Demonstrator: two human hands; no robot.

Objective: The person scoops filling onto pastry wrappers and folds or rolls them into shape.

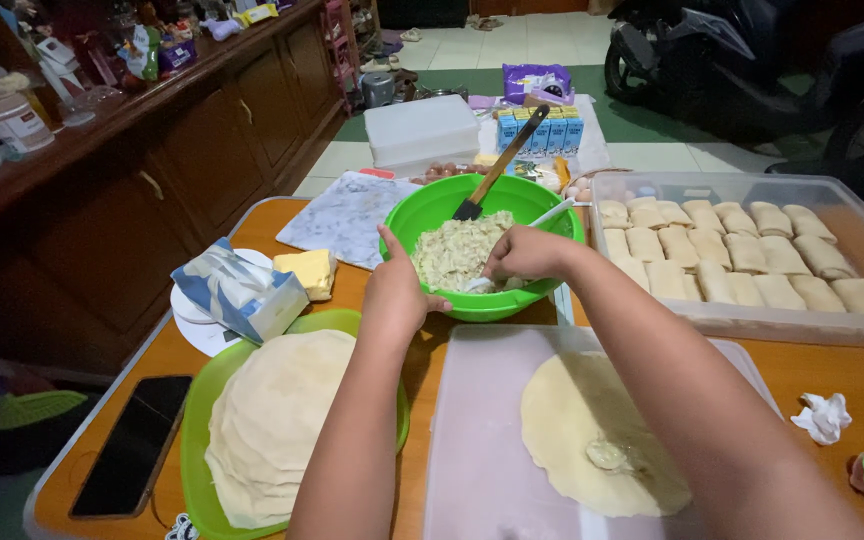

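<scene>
While left hand (395, 290) steadies bowl (432, 215).

Bystanders on and around the orange table

A black phone (132, 445) lies at the table's left edge, a tissue pack (239, 290) and a yellow block (306, 271) share a white plate (192, 325), a crumpled tissue (822, 416) sits right, and a motorbike (762, 65) stands behind.
</scene>
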